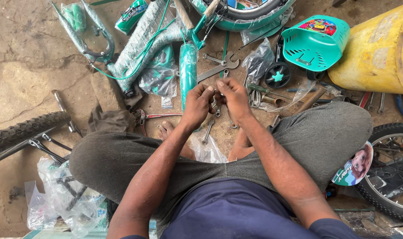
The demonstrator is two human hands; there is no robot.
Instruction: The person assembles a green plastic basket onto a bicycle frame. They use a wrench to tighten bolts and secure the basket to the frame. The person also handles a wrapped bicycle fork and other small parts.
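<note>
Small metal part (pixel 218 94), silvery, too small to identify (nut or bolt likely), is held between both hands above the concrete floor (pixel 24 66), in front of the person's crossed legs. Left hand (pixel 197 105): fingers curled, tips pinching the part from the left. Right hand (pixel 234 98): thumb and forefinger pressed together on the same part from the right. The two hands touch at the fingertips.

Directly beyond the hands: teal wrapped bicycle fork tube (pixel 188 71), upright in view, and a flat grey multi-jaw spanner (pixel 219 67) lying beside it. Below the hands, a small open-ended steel wrench (pixel 207 131) on a clear plastic bag (pixel 207 150). Further out: teal plastic bicycle basket (pixel 315 42) at upper right, against a yellow drum (pixel 374 53); small black training wheel with teal hub (pixel 277 75); knobbly black tyre (pixel 24 130) at left.

Judgement: fingertip threading work. Best done keeping the piece squarely aligned, turning lightly, and working low over the bag so a dropped piece stays findable.
</note>
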